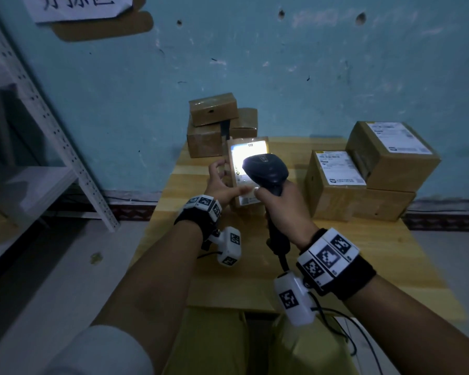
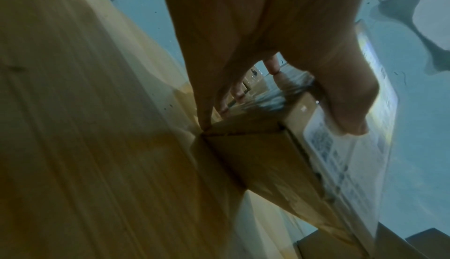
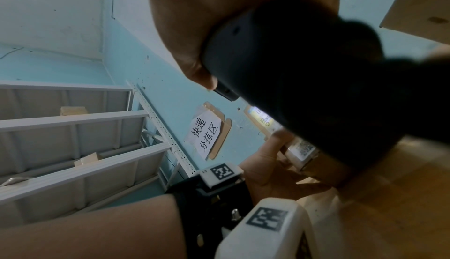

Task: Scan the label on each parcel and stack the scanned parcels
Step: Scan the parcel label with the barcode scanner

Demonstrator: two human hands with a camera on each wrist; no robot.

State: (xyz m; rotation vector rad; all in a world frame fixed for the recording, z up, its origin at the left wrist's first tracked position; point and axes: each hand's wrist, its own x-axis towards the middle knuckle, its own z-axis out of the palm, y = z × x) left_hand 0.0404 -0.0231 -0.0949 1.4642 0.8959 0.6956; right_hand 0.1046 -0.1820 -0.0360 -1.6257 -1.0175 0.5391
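Above the middle of the wooden table [image 1: 363, 255], the left hand [image 1: 220, 185] grips a tilted parcel [image 1: 244, 169], fingers curled round its edges. The right hand [image 1: 282, 207] is clamped on a dark scanner [image 1: 266, 169] just before the parcel's lit label [image 1: 245, 155]. Labelled boxes [image 1: 374, 169] are stacked at the table's right.

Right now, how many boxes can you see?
7: one box tilted up in the left hand; three stacked by the wall; three piled right. More may be hidden.
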